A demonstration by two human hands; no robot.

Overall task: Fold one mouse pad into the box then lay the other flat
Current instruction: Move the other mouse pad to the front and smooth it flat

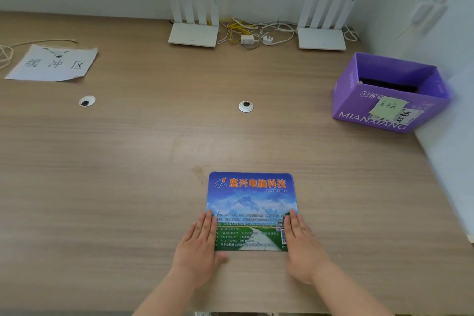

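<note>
two white routers [193, 33] [322, 37] stand at the back of the wooden desk [128, 161], a tangle of cables [246, 31] between them. a paper sheet [52, 63] lies far left, near two round cable grommets [87, 101] [246, 106].

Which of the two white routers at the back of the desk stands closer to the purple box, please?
The right-hand router, near the wall corner, is closer to the purple box. The other router sits left of the cable tangle, much farther away.

Printed mouse pad [251, 202] lying flat on the desk at six o'clock.
Purple box [384, 110] is sitting open at two o'clock, a dark folded pad [387, 84] resting inside it.
</note>
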